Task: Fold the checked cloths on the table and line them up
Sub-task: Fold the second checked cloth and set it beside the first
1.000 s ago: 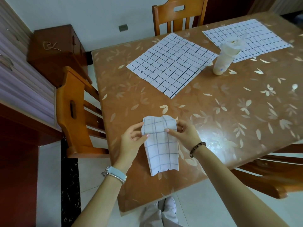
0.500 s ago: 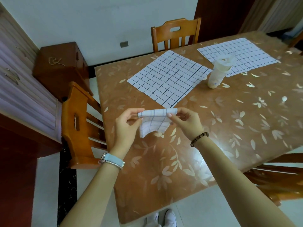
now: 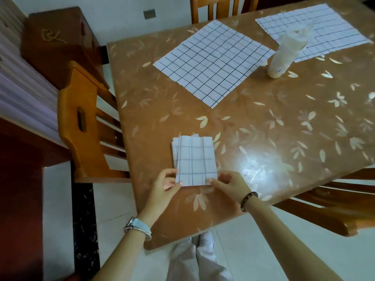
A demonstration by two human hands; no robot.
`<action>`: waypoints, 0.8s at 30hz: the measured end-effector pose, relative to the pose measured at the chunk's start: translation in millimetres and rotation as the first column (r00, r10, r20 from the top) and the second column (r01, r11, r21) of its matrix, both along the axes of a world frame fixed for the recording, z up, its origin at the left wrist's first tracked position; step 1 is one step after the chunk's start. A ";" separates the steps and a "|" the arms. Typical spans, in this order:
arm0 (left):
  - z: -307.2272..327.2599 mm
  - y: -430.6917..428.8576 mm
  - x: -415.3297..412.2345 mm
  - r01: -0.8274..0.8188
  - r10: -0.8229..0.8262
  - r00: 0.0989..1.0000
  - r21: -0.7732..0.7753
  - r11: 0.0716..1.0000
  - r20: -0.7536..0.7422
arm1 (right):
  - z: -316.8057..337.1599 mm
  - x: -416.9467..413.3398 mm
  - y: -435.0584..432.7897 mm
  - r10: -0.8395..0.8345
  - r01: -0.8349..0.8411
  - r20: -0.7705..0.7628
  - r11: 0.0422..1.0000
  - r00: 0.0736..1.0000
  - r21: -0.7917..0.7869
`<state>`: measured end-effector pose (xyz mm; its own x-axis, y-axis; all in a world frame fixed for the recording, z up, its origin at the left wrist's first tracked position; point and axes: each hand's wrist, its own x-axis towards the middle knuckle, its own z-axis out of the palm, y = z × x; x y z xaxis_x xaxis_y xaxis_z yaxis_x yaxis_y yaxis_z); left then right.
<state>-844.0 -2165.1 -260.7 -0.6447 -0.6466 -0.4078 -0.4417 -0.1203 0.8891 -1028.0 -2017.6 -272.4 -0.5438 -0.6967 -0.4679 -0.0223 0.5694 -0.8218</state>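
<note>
The folded cloth lies as a small upright rectangle on the tabletop, lower centre of the frame, its layers slightly staggered along the top and left edges. The left hand has its grip pinched on the lower left corner, thumb on top. The right hand does the same at the lower right corner, fingers curled close.

This looks like the end of the first cloth's folding: it is being set down and squared up. A spread cloth lies flat at upper centre, and a second spread cloth at upper right, with a pale bottle standing between them, its top overlapping the second one.

Next, I judge, both grips let go, perhaps after tidying the uneven layers. Then comes a reach up the frame for the nearer spread cloth, leaving room beside the folded one for a row
</note>
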 end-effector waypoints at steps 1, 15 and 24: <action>-3.4 1.9 1.6 -0.020 0.020 1.000 -0.002 1.000 0.010 | -2.5 0.8 1.4 0.007 -0.007 0.000 1.000 1.000 0.011; -7.6 -14.8 -30.3 -0.216 0.217 0.972 -0.017 0.976 0.092 | 8.1 -24.1 -40.0 -0.050 0.044 0.052 0.992 0.997 0.119; -12.8 -13.0 -20.3 -0.299 0.297 0.948 0.003 0.954 0.112 | 3.7 -22.5 -50.9 -0.074 0.070 0.050 0.995 0.996 0.070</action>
